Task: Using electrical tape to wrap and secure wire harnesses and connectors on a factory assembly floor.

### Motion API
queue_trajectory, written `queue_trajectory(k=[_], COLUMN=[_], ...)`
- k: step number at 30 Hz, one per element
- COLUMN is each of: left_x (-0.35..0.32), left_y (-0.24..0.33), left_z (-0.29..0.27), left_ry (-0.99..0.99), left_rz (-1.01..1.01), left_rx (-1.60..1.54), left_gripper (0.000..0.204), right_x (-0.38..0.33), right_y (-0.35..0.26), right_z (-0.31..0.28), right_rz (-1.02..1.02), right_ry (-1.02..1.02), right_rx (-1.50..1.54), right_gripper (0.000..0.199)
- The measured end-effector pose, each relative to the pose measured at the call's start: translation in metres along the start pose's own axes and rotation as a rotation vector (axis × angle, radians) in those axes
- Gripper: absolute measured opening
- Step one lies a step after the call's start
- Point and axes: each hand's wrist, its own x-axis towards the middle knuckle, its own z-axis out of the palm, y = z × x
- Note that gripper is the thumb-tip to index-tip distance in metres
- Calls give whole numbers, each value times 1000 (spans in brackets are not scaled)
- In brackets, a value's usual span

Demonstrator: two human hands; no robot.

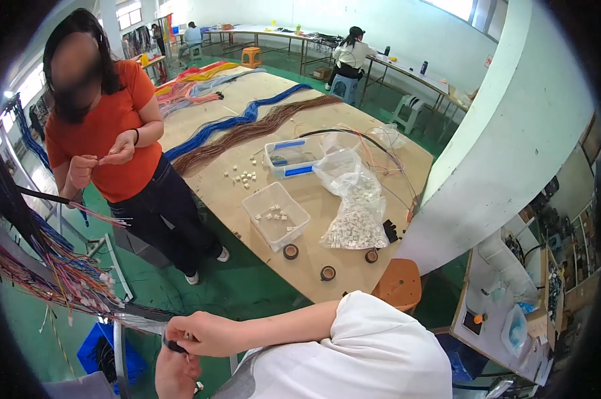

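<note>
The right hand (204, 334) pinched a small black plug (176, 346) in its fingers, low by the board of bright coloured wires (61, 266); the left hand (175, 376) curled just under it, fingers half hidden, so I cannot tell; next probably careful lining up.

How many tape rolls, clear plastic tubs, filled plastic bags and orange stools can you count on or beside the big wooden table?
Tape rolls: 3
Clear plastic tubs: 2
Filled plastic bags: 1
Orange stools: 2
Total: 8
</note>
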Motion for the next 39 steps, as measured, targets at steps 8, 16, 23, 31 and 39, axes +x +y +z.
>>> queue_trajectory(k=[8, 16, 23, 31, 39], left_x=[2, 12, 12, 15, 5], left_y=[-13, -14, -14, -29, -5], left_z=[5, -4, -13, -12, 5], left_ry=[119, 51, -66, 237, 13], left_rz=[501, 238, 16, 897, 107], left_rx=[188, -23, 165, 1063, 29], left_gripper=[17, 25, 18, 17, 19], right_x=[4, 2, 2, 6, 1], right_y=[17, 1, -3, 10, -5], right_z=[-5, -16, -17, -2, 5], right_rz=[212, 77, 111, 159, -19], right_ry=[0, -82, -142, 113, 104], right_rx=[526, 111, 17, 97, 56], right_gripper=[16, 18, 21, 16, 11])
